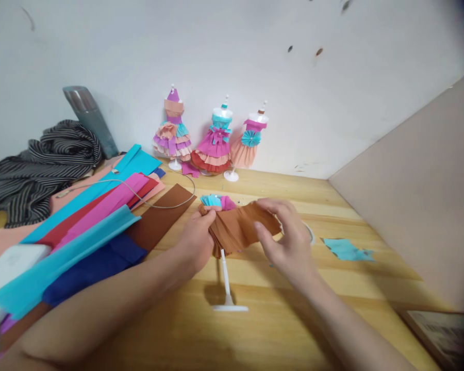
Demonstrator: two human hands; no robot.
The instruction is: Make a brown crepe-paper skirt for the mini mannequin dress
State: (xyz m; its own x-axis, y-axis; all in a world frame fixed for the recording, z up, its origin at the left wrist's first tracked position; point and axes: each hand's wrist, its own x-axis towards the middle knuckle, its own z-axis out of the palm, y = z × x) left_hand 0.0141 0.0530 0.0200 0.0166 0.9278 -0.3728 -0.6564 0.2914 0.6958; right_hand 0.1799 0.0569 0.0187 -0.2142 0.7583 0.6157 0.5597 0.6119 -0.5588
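A small white mannequin stand (227,288) rests on the wooden table (301,330). On top of it is a pleated brown paper skirt (237,226) with turquoise and pink paper (216,201) at its upper end. My left hand (196,241) pinches the skirt's left end. My right hand (288,237) grips its right side, with fingers curled over the pleats. Both hands are closed on the brown paper.
Three dressed paper-gown mannequins (212,139) stand at the back wall. Long sheets of coloured crepe paper (96,226) lie at left, with striped cloth (42,165), a grey flask (90,118) and a cable (154,203). A turquoise scrap (348,250) lies at right near a slanted board (417,196).
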